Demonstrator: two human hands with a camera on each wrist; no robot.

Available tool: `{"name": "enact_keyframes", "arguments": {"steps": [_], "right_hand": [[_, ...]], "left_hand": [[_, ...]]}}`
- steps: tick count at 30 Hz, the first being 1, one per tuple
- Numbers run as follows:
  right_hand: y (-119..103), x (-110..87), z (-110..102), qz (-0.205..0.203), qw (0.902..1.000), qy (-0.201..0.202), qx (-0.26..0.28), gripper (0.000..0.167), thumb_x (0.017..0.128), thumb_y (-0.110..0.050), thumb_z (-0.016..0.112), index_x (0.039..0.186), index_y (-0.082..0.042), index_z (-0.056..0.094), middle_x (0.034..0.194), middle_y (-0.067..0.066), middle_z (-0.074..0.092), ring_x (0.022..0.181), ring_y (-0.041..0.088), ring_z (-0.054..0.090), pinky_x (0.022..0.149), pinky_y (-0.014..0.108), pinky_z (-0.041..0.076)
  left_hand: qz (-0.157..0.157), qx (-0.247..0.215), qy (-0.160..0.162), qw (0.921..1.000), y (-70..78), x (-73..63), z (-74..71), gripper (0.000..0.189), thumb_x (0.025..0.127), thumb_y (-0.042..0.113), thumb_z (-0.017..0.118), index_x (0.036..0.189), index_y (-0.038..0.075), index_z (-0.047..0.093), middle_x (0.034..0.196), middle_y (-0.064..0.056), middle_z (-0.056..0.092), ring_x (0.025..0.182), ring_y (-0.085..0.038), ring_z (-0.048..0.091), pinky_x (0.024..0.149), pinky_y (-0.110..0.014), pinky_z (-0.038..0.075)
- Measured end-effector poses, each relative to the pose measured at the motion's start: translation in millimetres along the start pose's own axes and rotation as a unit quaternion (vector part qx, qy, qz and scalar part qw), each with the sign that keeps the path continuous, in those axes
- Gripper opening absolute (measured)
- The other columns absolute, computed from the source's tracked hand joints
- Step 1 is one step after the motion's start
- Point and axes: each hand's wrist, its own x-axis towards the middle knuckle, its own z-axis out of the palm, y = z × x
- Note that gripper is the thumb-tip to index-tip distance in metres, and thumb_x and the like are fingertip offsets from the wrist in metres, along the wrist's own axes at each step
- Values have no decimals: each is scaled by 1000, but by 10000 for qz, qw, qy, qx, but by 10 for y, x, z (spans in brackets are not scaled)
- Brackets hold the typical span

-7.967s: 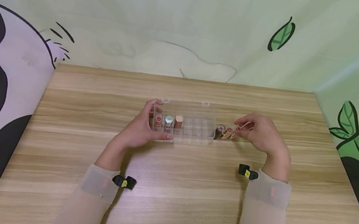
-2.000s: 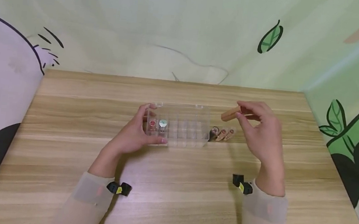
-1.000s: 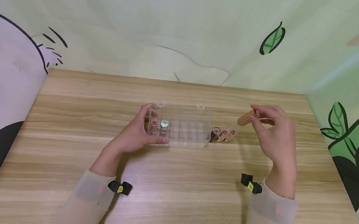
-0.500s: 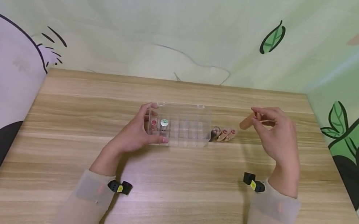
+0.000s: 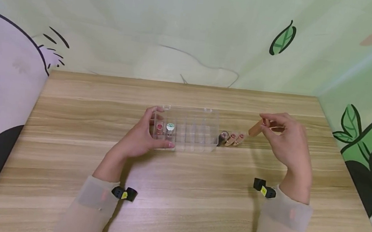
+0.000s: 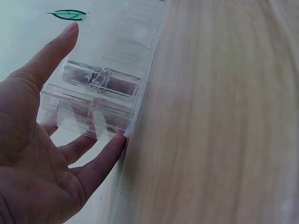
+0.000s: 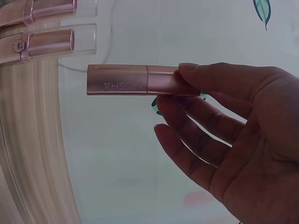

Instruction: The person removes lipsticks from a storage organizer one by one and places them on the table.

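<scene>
My left hand (image 5: 137, 137) grips the left end of a clear divided box (image 5: 194, 146), thumb along its front and fingers behind. Two lipsticks stand in its leftmost compartments: a red-topped one (image 5: 159, 129) and one with a silver, green-marked top (image 5: 170, 128). In the left wrist view both tubes show through the plastic. To the right, my right hand (image 5: 285, 143) pinches a rose-gold lipstick (image 7: 117, 80) by one end between thumb and fingertips. The lipstick is raised and tilted, its lettered end pointing away from the palm.
Beside the box's right end stand three more lipsticks in a row: a dark one (image 5: 222, 138), a gold one (image 5: 230, 140) and another gold one (image 5: 239, 139). The wooden table (image 5: 190, 203) meets a printed backdrop (image 5: 127, 57) at the back.
Eight seconds ago the rose-gold lipstick stood in the box's third compartment and my right hand was at the outside row. Now that hand holds it, having shifted right and slightly down over two seconds.
</scene>
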Motion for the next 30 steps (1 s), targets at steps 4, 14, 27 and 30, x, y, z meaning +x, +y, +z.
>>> {"name": "enact_keyframes", "arguments": {"steps": [4,14,27,30], "right_hand": [[11,2,-1,22,9999,-130,23,26,97,-7,71,123,-7,75,109,13,73,98,23,67,81,7,45],[74,1,-16,312,9971,-686,91,29,98,-7,70,127,-7,73,121,16,71,107,33,68,82,8,44],[136,30,44,766,9875,-1373,136,25,98,-5,69,123,-4,73,125,20,67,109,37,68,94,54,56],[152,38,58,843,9851,-1496,135,24,99,-6,67,122,-4,72,123,20,68,109,37,68,93,53,56]], "left_hand": [[-5,-18,0,10000,-4,2,3,109,70,47,96,153,40,25,147,-2,45,129,-31,50,105,-55,45],[0,-26,18,10000,-20,11,4,109,69,47,96,151,41,25,146,-2,45,130,-31,50,104,-55,45],[-16,-116,-26,9999,6,-1,7,108,70,44,96,152,38,25,147,-3,44,133,-32,48,106,-56,44],[-25,-128,-21,9999,5,-3,6,109,70,44,96,152,39,25,147,-3,44,133,-31,48,106,-56,44]]}}
